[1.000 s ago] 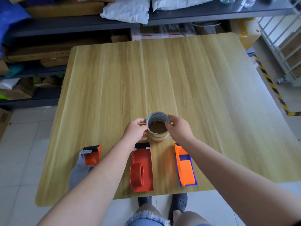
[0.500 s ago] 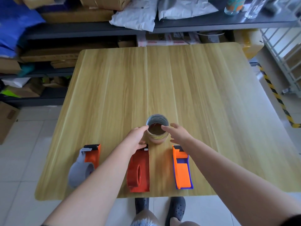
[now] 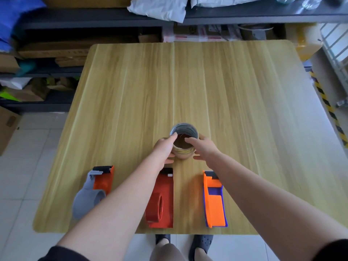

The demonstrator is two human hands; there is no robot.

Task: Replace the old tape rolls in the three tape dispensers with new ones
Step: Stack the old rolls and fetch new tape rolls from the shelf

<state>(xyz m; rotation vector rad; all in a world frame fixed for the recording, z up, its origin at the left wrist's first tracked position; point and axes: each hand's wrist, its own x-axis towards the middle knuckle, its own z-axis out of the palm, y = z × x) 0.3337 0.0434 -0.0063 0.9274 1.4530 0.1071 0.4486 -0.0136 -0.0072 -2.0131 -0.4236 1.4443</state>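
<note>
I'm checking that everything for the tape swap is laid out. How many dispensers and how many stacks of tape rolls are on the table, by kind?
Tape dispensers: 3 (grey and orange dispenser, red dispenser, orange and purple dispenser)
Stack of tape rolls: 1, between the left hand and right hand; rolls in it cannot be counted
Total: 4

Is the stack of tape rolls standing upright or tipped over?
Upright: the stack of tape rolls stands on the table, its open core facing up.
</note>
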